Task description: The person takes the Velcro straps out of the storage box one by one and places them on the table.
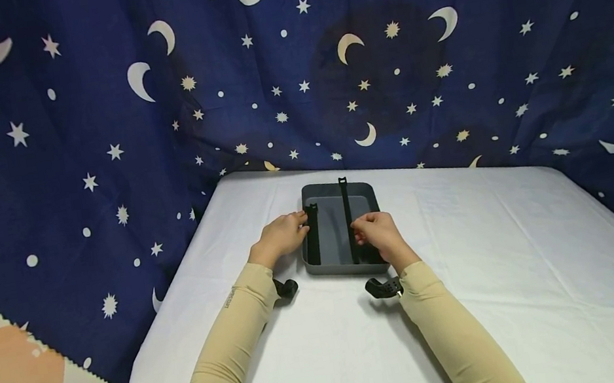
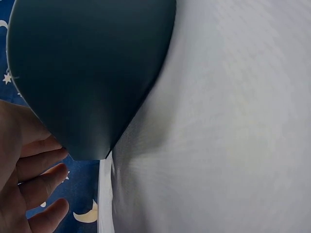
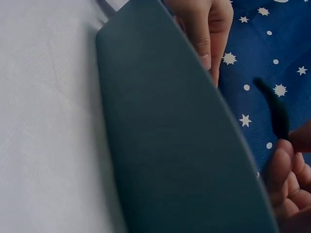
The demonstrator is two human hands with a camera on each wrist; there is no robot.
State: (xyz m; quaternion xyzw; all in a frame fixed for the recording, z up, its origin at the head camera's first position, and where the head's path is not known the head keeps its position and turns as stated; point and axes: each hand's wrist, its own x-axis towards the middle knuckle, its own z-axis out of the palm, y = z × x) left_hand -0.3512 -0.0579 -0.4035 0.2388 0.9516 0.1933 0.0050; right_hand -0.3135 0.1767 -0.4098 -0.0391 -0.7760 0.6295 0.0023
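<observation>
A shallow dark grey tray (image 1: 347, 269) stands on the white-covered table. My right hand (image 1: 379, 233) pinches a long, narrow black cable strap (image 1: 346, 202) between thumb and fingertips over the tray; its slotted head points away from me. In the right wrist view the strap's free end (image 3: 277, 109) rises from the pinch. Another black strap or stack of straps (image 1: 315, 243) lies along the tray's left inside. My left hand (image 1: 283, 233) touches the left rim there, fingers loosely bent. More black material (image 1: 371, 254) shows at the tray's right side, partly hidden by my right hand.
The white tablecloth (image 1: 509, 267) spreads around the tray. Behind and left of the table hangs a blue curtain (image 1: 298, 54) with moons and stars. Black wrist devices (image 1: 383, 287) stick out below both wrists, close to the tray's near edge.
</observation>
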